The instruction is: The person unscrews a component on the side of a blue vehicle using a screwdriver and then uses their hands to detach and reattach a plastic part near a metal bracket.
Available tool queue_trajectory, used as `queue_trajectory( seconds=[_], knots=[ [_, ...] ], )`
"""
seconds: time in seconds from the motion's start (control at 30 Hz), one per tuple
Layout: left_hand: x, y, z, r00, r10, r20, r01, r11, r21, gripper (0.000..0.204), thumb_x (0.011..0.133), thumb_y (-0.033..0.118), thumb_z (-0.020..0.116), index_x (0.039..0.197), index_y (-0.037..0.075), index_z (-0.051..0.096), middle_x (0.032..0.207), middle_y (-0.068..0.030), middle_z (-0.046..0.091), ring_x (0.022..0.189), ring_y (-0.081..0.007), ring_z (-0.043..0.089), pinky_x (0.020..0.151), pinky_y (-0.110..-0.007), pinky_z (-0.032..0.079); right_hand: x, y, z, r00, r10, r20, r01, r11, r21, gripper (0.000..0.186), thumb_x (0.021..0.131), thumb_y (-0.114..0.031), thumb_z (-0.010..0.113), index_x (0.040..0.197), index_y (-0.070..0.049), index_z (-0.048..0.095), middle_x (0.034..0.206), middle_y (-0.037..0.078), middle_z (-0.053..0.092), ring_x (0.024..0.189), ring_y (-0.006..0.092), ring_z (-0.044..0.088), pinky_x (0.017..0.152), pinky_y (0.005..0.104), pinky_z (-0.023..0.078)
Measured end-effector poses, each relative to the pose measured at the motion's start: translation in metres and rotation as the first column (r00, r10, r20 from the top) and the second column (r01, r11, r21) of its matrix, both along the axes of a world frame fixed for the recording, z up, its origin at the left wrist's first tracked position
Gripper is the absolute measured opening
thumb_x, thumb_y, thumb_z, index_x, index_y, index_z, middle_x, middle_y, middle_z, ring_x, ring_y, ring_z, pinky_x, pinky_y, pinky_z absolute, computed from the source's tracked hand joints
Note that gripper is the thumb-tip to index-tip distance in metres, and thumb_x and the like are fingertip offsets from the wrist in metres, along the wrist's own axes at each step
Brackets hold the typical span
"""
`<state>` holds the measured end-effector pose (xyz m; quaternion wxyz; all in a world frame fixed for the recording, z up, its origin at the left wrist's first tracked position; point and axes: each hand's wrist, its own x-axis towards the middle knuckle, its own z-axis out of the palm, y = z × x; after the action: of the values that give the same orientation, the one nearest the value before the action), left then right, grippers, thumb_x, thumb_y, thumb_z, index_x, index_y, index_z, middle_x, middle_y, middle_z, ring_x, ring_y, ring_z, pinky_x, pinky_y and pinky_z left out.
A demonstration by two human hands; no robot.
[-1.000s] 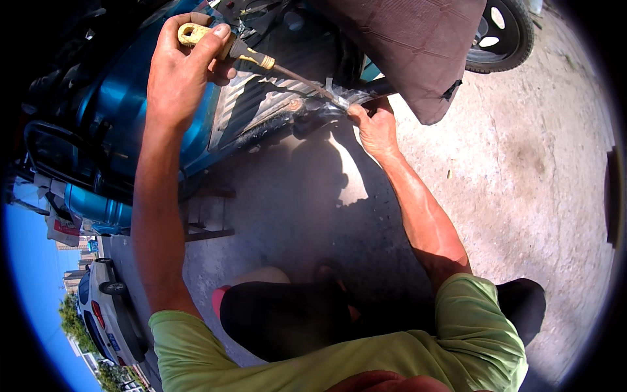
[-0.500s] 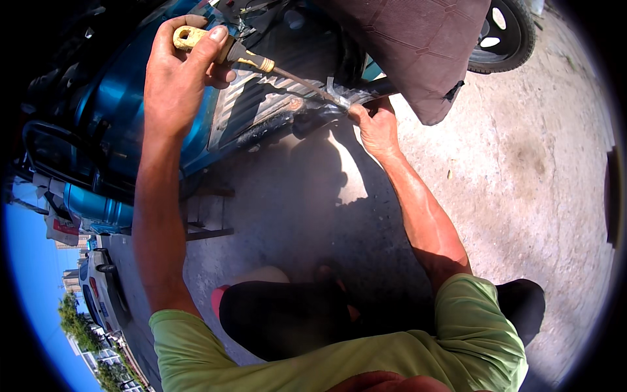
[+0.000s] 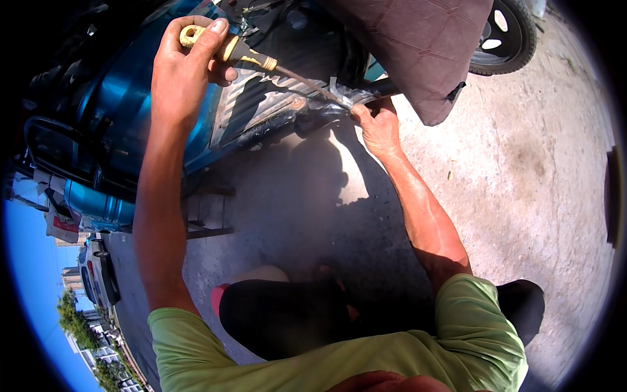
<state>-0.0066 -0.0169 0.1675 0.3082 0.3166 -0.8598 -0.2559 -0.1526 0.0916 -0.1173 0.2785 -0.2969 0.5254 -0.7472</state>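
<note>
A screwdriver [image 3: 297,78] with a yellow and dark handle and a long rusty shaft slants down to the right over a ribbed footboard [image 3: 251,110]. My left hand [image 3: 186,78] is closed round its handle, thumb on top. The tip meets a small silvery piece [image 3: 341,100] at the footboard's edge. Right beside that tip, my right hand [image 3: 379,127] is closed with its thumb against the edge. Its fingers are tucked out of sight, so what they grip is hidden.
The footboard belongs to a blue vehicle [image 3: 114,108] with a black tube rail [image 3: 46,153]. A brown quilted cover [image 3: 411,52] hangs at the upper right, before a black wheel [image 3: 506,36]. Below lies concrete ground [image 3: 509,196]. A parked car [image 3: 98,271] stands far left.
My left hand and the screwdriver handle have shifted slightly to the right. My right hand stays almost in the same place by the tip.
</note>
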Motion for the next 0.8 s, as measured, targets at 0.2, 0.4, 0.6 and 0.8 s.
queue_trajectory(
  seconds=[0.2, 0.4, 0.6, 0.8],
  knots=[
    [0.0, -0.019, -0.006, 0.916, -0.324, -0.235, 0.366, 0.916, 0.166, 0.049, 0.093, 0.04, 0.071, 0.126, 0.006, 0.054, 0.095, -0.0139, 0.067, 0.09, -0.02, 0.069, 0.078, -0.033, 0.058, 0.003, 0.0, 0.005, 1.0, -0.005, 0.023, 0.006, 0.999, -0.051, 0.082, 0.078, -0.064, 0.078, 0.119, 0.003, 0.054, 0.092, 0.007, 0.065, 0.083, 0.0142, 0.062, 0.076, 0.0293, 0.052],
    [0.004, -0.011, 0.008, 0.99, 0.022, 0.138, -0.007, 0.994, -0.111, 0.05, 0.089, 0.041, 0.074, 0.118, 0.003, 0.06, 0.085, -0.0112, 0.069, 0.078, -0.016, 0.068, 0.074, -0.029, 0.056, 0.002, -0.001, 0.001, 1.0, -0.028, 0.013, 0.029, 0.995, -0.092, 0.081, 0.078, -0.064, 0.078, 0.118, 0.003, 0.055, 0.094, 0.008, 0.065, 0.083, 0.0146, 0.062, 0.076, 0.0294, 0.052],
    [0.012, -0.02, 0.008, 0.981, -0.191, 0.022, 0.191, 0.981, -0.027, 0.05, 0.09, 0.039, 0.073, 0.121, 0.002, 0.059, 0.1, -0.0129, 0.068, 0.077, -0.0162, 0.068, 0.08, -0.031, 0.056, 0.007, -0.001, 0.009, 0.997, -0.042, 0.068, 0.053, 0.986, -0.159, 0.081, 0.079, -0.063, 0.078, 0.119, 0.004, 0.054, 0.094, 0.008, 0.065, 0.083, 0.015, 0.062, 0.076, 0.0296, 0.052],
    [0.005, -0.01, 0.011, 0.987, -0.02, 0.159, 0.03, 0.998, -0.061, 0.055, 0.09, 0.047, 0.073, 0.12, 0.004, 0.059, 0.091, -0.0103, 0.066, 0.078, -0.0164, 0.068, 0.076, -0.03, 0.057, 0.007, -0.003, 0.007, 0.995, -0.035, 0.096, 0.056, 0.972, -0.227, 0.08, 0.079, -0.062, 0.079, 0.118, 0.004, 0.054, 0.093, 0.007, 0.065, 0.083, 0.0144, 0.06, 0.077, 0.0293, 0.051]
  ],
)
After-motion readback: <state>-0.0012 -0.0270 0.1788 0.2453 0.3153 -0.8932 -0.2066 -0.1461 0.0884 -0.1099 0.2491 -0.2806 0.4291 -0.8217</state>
